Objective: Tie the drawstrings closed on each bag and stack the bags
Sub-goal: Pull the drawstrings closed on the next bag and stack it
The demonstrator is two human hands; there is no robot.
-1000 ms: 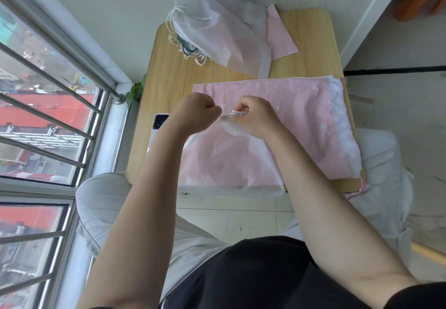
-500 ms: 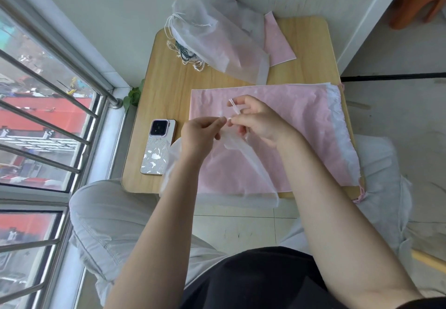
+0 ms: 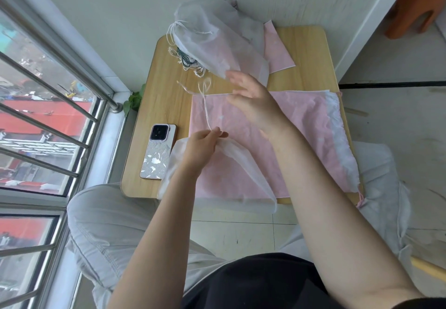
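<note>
left hand [image 3: 204, 148]: we see its fingers pinched on the neck of the sheer bag [image 3: 231, 175], at the near edge of the table [image 3: 154, 96].
drawstring [image 3: 205, 105]: runs up from that pinch, over the pink sheet [image 3: 301, 125].
right hand [image 3: 251, 98]: fingers spread apart, holding nothing, above the table's middle.
tied bags [image 3: 217, 43]: heaped at the table's far side.
phone [image 3: 158, 150]: on the table's left.
</note>
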